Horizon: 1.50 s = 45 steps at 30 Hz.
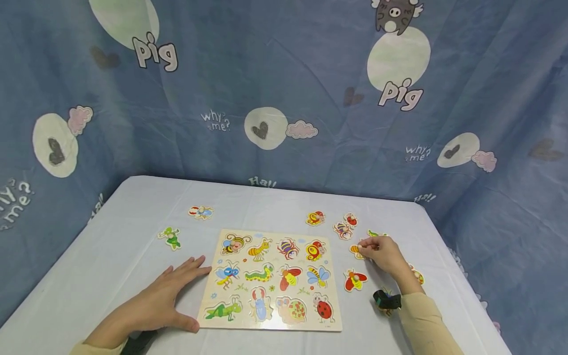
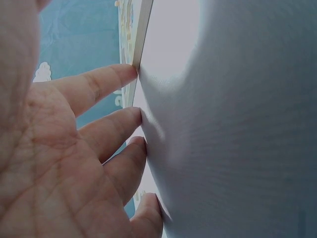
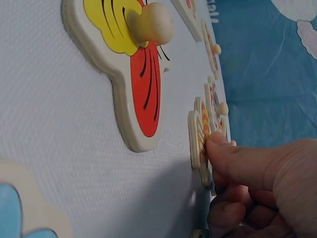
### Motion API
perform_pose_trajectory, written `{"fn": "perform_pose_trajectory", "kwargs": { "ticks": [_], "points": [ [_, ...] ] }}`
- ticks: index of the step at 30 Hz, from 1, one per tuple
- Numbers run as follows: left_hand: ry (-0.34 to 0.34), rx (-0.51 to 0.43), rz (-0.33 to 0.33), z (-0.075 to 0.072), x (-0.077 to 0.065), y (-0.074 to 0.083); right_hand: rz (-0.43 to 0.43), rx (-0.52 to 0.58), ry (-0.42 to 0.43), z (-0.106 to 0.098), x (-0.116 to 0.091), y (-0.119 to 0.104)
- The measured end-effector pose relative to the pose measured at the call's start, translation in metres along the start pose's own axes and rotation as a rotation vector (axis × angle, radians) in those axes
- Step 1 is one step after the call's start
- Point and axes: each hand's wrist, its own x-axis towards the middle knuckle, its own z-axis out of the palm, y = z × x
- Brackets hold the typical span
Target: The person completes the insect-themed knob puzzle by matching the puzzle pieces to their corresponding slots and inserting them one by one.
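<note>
A wooden insect puzzle board (image 1: pixel 266 235) with printed insect shapes lies on the table. At its left edge rests my left hand (image 1: pixel 155 301), fingers spread; in the left wrist view a fingertip (image 2: pixel 130 74) touches the board's side. To the right of the board, my right hand (image 1: pixel 385 254) pinches an orange-striped insect puzzle piece (image 1: pixel 356 250), its thumb (image 3: pixel 223 148) on it in the right wrist view. The fingers hide its knob. Whether it is off the table I cannot tell. A red and yellow winged piece (image 1: pixel 355 280) lies nearer.
Right of the board lie a butterfly piece (image 1: pixel 315 218), a spider piece (image 1: pixel 343 230), a ladybug piece (image 1: pixel 350 220) and others partly behind the right arm. Left of it are a green grasshopper piece (image 1: pixel 170 238) and a beetle piece (image 1: pixel 201 212). A blue curtain (image 1: pixel 284 74) hangs behind.
</note>
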Motion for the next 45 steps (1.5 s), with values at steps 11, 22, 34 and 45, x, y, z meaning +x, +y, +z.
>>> {"fn": "perform_pose_trajectory", "kwargs": {
  "ticks": [11, 22, 34, 45],
  "points": [
    [-0.012, -0.004, -0.008, 0.001, 0.0, -0.001, 0.005, 0.001, -0.001, 0.002, -0.002, 0.001],
    [-0.011, -0.003, -0.01, 0.002, -0.001, -0.002, -0.021, 0.027, -0.007, 0.001, 0.0, -0.01],
    [0.002, -0.013, 0.008, 0.002, -0.001, -0.003, -0.057, 0.068, -0.011, 0.003, 0.001, -0.022],
    [-0.002, -0.017, 0.008, 0.001, -0.001, -0.002, -0.088, 0.073, -0.015, 0.009, 0.007, -0.03]
  ]
}}
